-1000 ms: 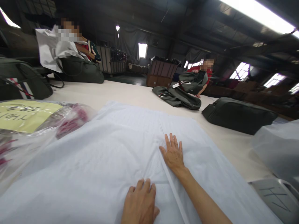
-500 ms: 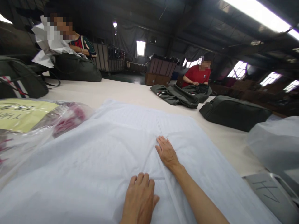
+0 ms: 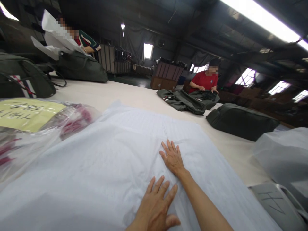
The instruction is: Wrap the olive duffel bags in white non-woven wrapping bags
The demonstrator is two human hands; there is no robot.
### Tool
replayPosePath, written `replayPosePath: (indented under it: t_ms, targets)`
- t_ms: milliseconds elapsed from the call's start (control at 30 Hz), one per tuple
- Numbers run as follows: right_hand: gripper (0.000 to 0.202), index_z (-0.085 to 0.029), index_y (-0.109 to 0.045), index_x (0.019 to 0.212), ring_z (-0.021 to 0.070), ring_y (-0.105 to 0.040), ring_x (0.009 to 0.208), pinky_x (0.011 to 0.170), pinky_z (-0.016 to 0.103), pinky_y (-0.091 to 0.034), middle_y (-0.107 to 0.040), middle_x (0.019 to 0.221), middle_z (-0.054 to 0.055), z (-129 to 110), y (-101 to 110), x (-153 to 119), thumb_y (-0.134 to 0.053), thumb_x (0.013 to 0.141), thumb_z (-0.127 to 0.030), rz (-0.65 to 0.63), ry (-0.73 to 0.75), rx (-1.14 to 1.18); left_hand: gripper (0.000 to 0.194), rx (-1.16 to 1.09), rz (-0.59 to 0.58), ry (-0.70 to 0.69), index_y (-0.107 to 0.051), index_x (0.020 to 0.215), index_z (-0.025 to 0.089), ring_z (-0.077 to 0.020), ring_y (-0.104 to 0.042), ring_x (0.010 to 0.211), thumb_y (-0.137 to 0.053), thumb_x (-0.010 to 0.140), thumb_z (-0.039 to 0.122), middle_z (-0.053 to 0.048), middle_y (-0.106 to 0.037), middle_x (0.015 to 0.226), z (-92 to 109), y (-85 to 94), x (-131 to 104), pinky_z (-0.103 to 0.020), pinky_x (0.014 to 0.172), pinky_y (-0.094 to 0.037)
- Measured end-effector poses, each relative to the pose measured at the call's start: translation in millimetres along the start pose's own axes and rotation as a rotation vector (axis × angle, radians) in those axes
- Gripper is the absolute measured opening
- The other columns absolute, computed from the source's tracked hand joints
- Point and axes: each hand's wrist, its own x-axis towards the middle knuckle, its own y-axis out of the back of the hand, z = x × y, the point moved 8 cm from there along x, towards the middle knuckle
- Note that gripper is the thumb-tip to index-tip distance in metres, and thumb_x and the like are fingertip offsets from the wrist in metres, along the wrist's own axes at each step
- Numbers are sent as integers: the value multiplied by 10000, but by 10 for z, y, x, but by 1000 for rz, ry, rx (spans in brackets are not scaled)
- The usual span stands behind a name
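Note:
A large, thin white sheet (image 3: 96,166) lies spread over the table in front of me, with soft creases near my hands. My right hand (image 3: 172,158) rests palm down on it with the fingers spread. Closer to me, my left hand (image 3: 155,203) is also flat on the sheet, its fingers fanned out and thumb apart. Neither hand grips anything. A thin crease or thread runs away from my right fingertips. I cannot tell whether the sheet is cloth or paper.
Left of the sheet sits a clear plastic bag (image 3: 79,120) under a yellow written label (image 3: 31,112). Dark green bags (image 3: 240,120) stand on the pale table (image 3: 134,96). A grey marked box (image 3: 271,200) is at right. Two co-workers handle bags across the table.
My left hand has slid right and its fingers have spread from a bunched pose. The right hand stays nearly in place, fingers wider apart. The view has shifted slightly.

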Motion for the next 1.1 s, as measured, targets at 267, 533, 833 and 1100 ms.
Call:
replayPosePath:
  t_ms: [267, 533, 833, 1100]
  targets:
    - [584, -280, -353, 1484, 280, -170, 1486, 1186, 540, -128, -271, 1597, 73, 28, -25, 30, -393, 962, -540, -43, -31, 47, 699, -50, -16, 115, -541, 1334, 230, -308, -457, 1325, -524, 836, 719, -105, -547, 1393, 2, 110, 44, -521, 1147, -326]
    - [632, -283, -385, 1466, 287, -197, 1478, 1177, 544, -144, -299, 1585, 88, 38, 43, 27, -409, 931, -619, -40, -34, 63, 667, -4, -17, 102, -531, 1348, 193, -291, -317, 1427, -455, 898, 680, -70, -433, 1507, -9, 36, 37, -518, 1170, -313]
    - [549, -254, -463, 1426, 305, -138, 1490, 1175, 558, -143, -252, 1600, 110, 314, 326, 310, -390, 962, -540, 119, -214, 210, 691, 27, -90, 133, -420, 1450, 245, -289, -327, 1423, -555, 881, 614, -37, -418, 1513, -36, 65, 55, -514, 1180, -299]
    - [428, -194, -665, 1117, 256, -527, 1260, 1145, 478, -292, -653, 1264, 121, 1939, 1332, -1248, -416, 920, -480, 594, -267, 155, 619, 126, 46, 39, -485, 1410, 254, -301, -434, 1359, -596, 878, 549, -50, -483, 1464, -78, -13, 42, -503, 1133, -364]
